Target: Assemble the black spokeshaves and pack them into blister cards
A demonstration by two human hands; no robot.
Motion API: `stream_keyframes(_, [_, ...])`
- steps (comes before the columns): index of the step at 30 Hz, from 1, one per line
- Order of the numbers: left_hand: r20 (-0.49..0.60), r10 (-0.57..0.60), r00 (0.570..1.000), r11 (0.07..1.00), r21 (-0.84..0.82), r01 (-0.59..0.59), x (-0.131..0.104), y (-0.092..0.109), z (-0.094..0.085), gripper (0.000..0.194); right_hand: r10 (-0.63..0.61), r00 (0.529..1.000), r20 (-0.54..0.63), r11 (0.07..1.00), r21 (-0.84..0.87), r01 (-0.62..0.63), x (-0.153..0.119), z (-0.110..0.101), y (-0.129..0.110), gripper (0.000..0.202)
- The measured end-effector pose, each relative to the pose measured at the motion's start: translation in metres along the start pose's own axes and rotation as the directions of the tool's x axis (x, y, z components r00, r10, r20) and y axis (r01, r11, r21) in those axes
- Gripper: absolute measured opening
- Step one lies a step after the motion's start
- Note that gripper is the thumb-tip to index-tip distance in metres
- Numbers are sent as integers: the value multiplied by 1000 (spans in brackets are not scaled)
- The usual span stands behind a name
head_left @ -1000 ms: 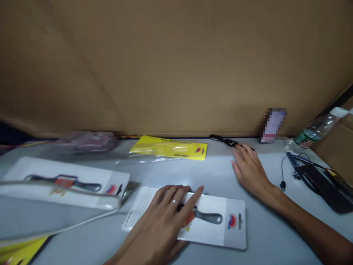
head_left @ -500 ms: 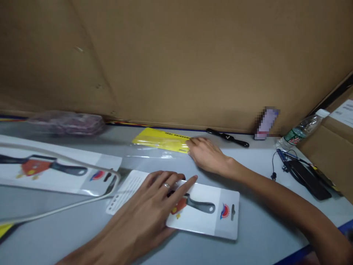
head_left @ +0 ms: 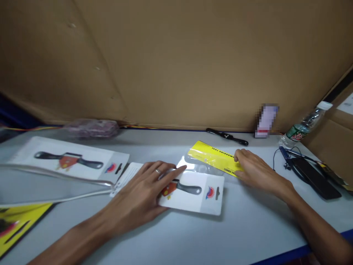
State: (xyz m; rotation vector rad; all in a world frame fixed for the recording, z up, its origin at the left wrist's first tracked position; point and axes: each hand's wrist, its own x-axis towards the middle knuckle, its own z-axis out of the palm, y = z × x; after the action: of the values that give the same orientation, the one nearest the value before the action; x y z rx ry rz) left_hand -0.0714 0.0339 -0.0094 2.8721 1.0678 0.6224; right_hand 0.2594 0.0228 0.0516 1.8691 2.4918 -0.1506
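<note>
My left hand (head_left: 146, 187) grips the left end of a white printed card (head_left: 204, 198) across its width, index finger stretched over the top. The card shows a spokeshave with dark handles and an orange-red body; my fingers hide part of it. Another white card (head_left: 128, 178) with small print lies partly beneath this hand. With my right hand (head_left: 253, 169) I pinch the right end of a yellow card (head_left: 212, 154) printed "woodworking tool". Clear plastic (head_left: 190, 163) shows along its near side, reaching toward the white card.
At left lies a larger white spokeshave package (head_left: 82, 160), crossed by a pale strap-like loop (head_left: 68, 176). A yellow package (head_left: 24, 221) sits at the near left. Along the back are a plastic-wrapped bundle (head_left: 93, 129), a black spokeshave (head_left: 227, 136), a bottle (head_left: 306, 125) and a dark device (head_left: 316, 176).
My right hand has drawn the yellow card with its clear plastic rightward and nearer to me. The left hand still holds the white card. The view has shifted, showing more at the left.
</note>
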Motion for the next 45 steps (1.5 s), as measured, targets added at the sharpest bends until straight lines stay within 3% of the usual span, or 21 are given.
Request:
stream_keyframes(6, [0,-37,999,999,32,37,4,-4,2,75,92,992,88,976,192,-107,17,6,26,32])
stream_keyframes(15, [51,-59,997,996,72,55,16,9,5,74,129,991,-25,968,221,-121,29,6,42,31])
stream_keyframes(20, [50,-40,998,996,85,35,26,5,10,72,172,980,95,954,230,-190,34,7,46,49])
stream_keyframes(23, [40,-48,998,996,76,45,29,4,12,67,169,972,164,947,245,-206,39,7,49,44])
stream_keyframes(28, [30,-36,999,998,61,34,33,-2,20,61,188,965,182,942,244,-229,35,0,44,33])
stream_keyframes(34, [3,5,1000,998,63,-5,50,-29,41,60,233,966,111,936,243,-254,22,-8,28,30])
stream_keyframes(37, [-26,44,999,997,68,-42,60,-31,47,60,255,966,46,936,241,-259,19,-6,23,32])
stream_keyframes(41, [-39,81,996,995,62,-79,63,-18,42,59,233,972,19,944,235,-230,18,-1,26,33])
stream_keyframes(45, [-4,2,1000,995,95,-1,69,-12,29,59,191,979,70,954,221,-202,26,3,37,34])
